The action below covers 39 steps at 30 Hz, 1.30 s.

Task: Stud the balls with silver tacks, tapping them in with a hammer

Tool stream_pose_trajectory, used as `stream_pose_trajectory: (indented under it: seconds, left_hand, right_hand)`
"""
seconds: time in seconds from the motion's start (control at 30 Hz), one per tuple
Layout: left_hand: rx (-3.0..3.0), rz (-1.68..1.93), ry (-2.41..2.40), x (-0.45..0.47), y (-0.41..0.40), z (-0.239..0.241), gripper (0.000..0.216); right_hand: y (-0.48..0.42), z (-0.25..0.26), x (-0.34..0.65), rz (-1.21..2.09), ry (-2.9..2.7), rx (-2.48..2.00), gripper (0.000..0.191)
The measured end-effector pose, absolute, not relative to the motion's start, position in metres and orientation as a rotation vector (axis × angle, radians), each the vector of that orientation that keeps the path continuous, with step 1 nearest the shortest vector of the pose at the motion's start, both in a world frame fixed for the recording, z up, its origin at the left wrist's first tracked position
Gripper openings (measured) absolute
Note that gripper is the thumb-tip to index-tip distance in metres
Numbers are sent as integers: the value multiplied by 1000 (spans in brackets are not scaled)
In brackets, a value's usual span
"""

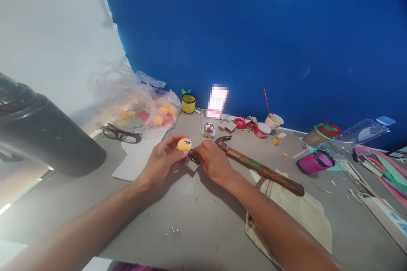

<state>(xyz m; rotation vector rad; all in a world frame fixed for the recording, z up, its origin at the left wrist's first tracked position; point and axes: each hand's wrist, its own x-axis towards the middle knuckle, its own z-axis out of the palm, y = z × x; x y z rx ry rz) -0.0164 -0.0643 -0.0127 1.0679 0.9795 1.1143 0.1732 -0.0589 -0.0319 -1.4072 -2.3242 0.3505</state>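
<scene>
My left hand (163,155) is closed round a small orange ball (184,144) with two dark eye dots, held just above the grey table (190,216). My right hand (213,160) pinches a small dark piece (193,157) right beside the ball, over a small white card (191,165). The two hands almost touch. A wooden-handled claw hammer (259,166) lies on the table just right of my right hand.
A plastic bag of orange and red items (143,106), black glasses (122,134), a yellow pot (188,103), a shiny ball on a block (208,128), paper cups (274,120), a purple cup (315,162), paper scraps, a cloth (299,216), and a black cylinder (38,135) at left.
</scene>
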Motion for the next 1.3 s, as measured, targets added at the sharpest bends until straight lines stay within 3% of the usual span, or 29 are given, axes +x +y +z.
stream_pose_trajectory:
  seconds: [0.23, 0.5, 0.9, 1.3]
  left_hand:
    - [1094, 1114, 974, -15, -66, -10, 41]
    - [1207, 1103, 996, -10, -74, -5, 44]
    - [1500, 1117, 1044, -12, -75, -22, 46]
    - [1701, 1167, 1037, -13, -73, -33, 34]
  right_hand:
    - [-56, -25, 177, 1023, -1710, -1161, 5]
    - [-56, -20, 188, 1622, -1149, -940, 31]
    - [-58, -26, 188, 1697, -1163, -912, 30]
    - [-59, -27, 185, 1653, -1181, -961, 28]
